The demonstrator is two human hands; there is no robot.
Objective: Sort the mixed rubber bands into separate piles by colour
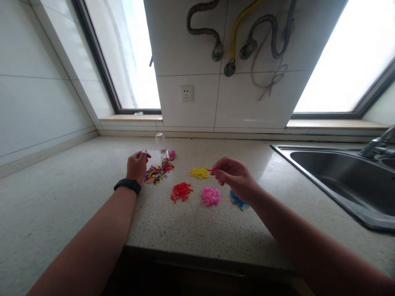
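My right hand [233, 174] is raised over the counter, thumb and fingers pinching a small red elastic band [210, 169] that sticks out to the left. Just beyond its tip lies a pile of yellow bands [199, 172]. Under the wrist is a partly covered blue pile [239, 201], with a pink pile [211, 197] and a red pile [181, 192] further left. My left hand [138, 164] rests with curled fingers beside a mixed heap of coloured bands [156, 172]; anything inside those fingers is hidden.
Behind the mixed heap stand a clear bottle [160, 142] and a small pink object [172, 154]. A steel sink [345, 176] with a tap [378, 144] is set in the counter at right. Hoses [234, 37] and a socket [187, 93] are on the tiled wall.
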